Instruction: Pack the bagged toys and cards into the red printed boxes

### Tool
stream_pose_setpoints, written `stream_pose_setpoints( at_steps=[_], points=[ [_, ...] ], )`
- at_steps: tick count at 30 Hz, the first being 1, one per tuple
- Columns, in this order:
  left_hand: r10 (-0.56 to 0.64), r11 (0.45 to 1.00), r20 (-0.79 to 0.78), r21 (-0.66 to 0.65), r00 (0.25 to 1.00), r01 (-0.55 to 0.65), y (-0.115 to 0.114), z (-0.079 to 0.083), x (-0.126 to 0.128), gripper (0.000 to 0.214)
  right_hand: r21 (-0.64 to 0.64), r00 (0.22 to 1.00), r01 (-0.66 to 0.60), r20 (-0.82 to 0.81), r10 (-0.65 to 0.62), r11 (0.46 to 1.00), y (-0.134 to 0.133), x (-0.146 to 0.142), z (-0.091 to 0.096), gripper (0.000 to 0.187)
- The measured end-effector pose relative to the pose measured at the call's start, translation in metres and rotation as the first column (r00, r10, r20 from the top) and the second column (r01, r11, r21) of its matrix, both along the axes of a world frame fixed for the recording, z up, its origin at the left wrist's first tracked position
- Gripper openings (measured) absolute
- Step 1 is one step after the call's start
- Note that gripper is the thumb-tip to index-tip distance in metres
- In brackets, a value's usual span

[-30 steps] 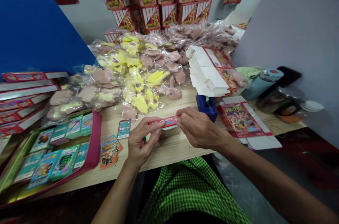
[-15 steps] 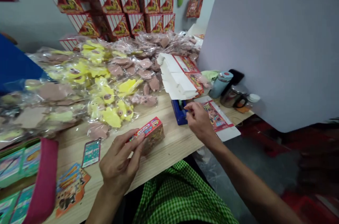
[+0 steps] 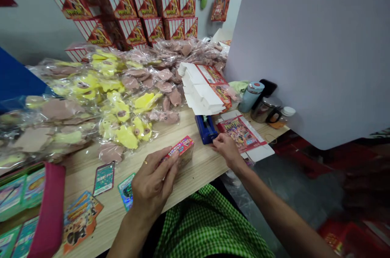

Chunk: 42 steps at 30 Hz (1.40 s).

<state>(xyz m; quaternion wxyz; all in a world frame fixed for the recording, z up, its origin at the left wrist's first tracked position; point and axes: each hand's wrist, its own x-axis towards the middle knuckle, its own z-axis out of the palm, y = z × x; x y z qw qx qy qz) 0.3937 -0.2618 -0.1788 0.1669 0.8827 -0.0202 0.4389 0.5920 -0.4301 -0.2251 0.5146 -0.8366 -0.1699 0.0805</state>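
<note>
We take the blue tape dispenser (image 3: 207,131) on the wooden table (image 3: 198,170) as our landmark. Just left of it and slightly nearer to us, apart from it, is the small printed box (image 3: 183,147), its narrow red side facing up. Our left hand (image 3: 154,178) grasps this box, thumb on the near side and fingers over the top; we cannot tell whether the box touches the table. Our right hand (image 3: 226,149) is at the dispenser's near end, its fingertips bent in against it; whether they pinch any tape is too small for us to tell.

Right of the dispenser we see a flattened red carton (image 3: 242,133) lying printed side up, and just behind the dispenser a stack of folded white-and-red cartons (image 3: 202,92). Left of and beyond it spreads a heap of bagged yellow and pink pieces (image 3: 120,109). Further left of the dispenser and nearer to us lie a shiny card (image 3: 126,192), partly hidden by our left hand, a green card (image 3: 104,178) and some fanned orange cards (image 3: 81,221). Farthest left of it stands a pink-rimmed case (image 3: 54,205) holding more cards.
</note>
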Motion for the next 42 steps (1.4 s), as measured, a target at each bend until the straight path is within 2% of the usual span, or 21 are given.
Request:
stream_pose_setpoints(
  at_steps=[2,4,6,7,9,11,13,15,17,19,22,24,27,30,34,38,40,42],
  points=[
    [0.013,1.000,0.012,0.012,1.000,-0.013,-0.002,0.000,0.000,0.025,0.009,0.997,0.036,0.062,-0.037,0.999,-0.005,-0.007,0.000,0.025],
    [0.035,0.999,0.005,0.014,0.999,-0.035,-0.005,0.001,0.001,0.024,0.040,0.989,0.055,0.134,-0.060,0.998,-0.010,-0.017,0.011,0.022],
    [0.053,0.998,-0.003,0.017,0.999,-0.053,-0.008,0.001,0.002,0.023,0.086,0.979,-0.021,0.204,0.003,0.996,-0.014,-0.031,0.028,0.015],
    [0.056,0.998,0.000,0.024,0.998,-0.056,-0.009,0.001,0.003,0.023,0.112,0.970,-0.117,0.227,0.089,0.987,-0.015,-0.039,0.037,0.014],
    [0.052,0.998,0.015,0.043,0.999,-0.052,-0.009,0.001,0.004,0.022,0.200,0.940,-0.321,0.184,0.286,0.926,-0.012,-0.056,0.055,0.016],
    [0.040,0.997,0.022,0.063,0.999,-0.041,-0.008,0.002,0.005,0.021,0.335,0.885,-0.453,0.059,0.461,0.826,-0.003,-0.072,0.068,0.017],
    [0.027,0.998,0.025,0.060,0.999,-0.028,-0.007,0.002,0.004,0.020,0.459,0.817,-0.484,-0.067,0.572,0.745,0.010,-0.084,0.074,0.039],
    [0.029,1.000,0.023,0.012,0.999,-0.029,-0.006,0.002,0.002,0.022,0.527,0.774,-0.466,-0.147,0.616,0.711,0.023,-0.090,0.076,0.066],
    [0.062,0.997,0.028,-0.053,0.998,-0.061,-0.006,0.001,0.001,0.028,0.545,0.768,-0.429,-0.201,0.609,0.721,0.033,-0.092,0.074,0.079],
    [0.073,0.995,0.023,-0.069,0.997,-0.072,-0.007,0.001,0.000,0.035,0.537,0.768,-0.396,-0.251,0.589,0.745,0.039,-0.092,0.072,0.083],
    [0.005,1.000,-0.025,-0.026,1.000,-0.005,-0.006,0.003,0.000,0.032,0.532,0.764,-0.358,-0.305,0.569,0.767,0.041,-0.092,0.069,0.085],
    [-0.039,0.998,-0.069,-0.050,0.997,0.035,-0.004,0.007,0.000,0.025,0.548,0.764,-0.347,-0.306,0.569,0.761,0.040,-0.092,0.067,0.086],
    [-0.113,0.978,-0.130,-0.190,0.985,0.087,-0.001,0.017,0.000,0.021,0.591,0.770,-0.333,-0.278,0.574,0.734,0.039,-0.094,0.061,0.089],
    [-0.204,0.931,-0.198,-0.341,0.959,0.128,0.003,0.029,0.002,0.016,0.609,0.795,-0.313,-0.251,0.552,0.728,0.038,-0.098,0.055,0.092],
    [-0.205,0.912,-0.317,-0.406,0.926,0.063,0.012,0.044,0.013,0.005,0.600,0.829,-0.276,-0.247,0.502,0.751,0.041,-0.103,0.051,0.090],
    [-0.214,0.925,-0.453,-0.380,0.865,0.030,0.017,0.055,0.025,0.010,0.581,0.832,-0.279,-0.252,0.494,0.765,0.045,-0.103,0.047,0.092],
    [-0.144,0.960,-0.488,-0.279,0.861,0.002,0.011,0.060,0.026,0.011,0.527,0.817,-0.314,-0.273,0.508,0.790,0.035,-0.097,0.041,0.094],
    [-0.033,0.991,-0.503,-0.130,0.864,-0.038,-0.001,0.061,0.025,0.013,0.405,0.827,-0.382,-0.251,0.503,0.831,0.015,-0.084,0.032,0.089]
  ],
)
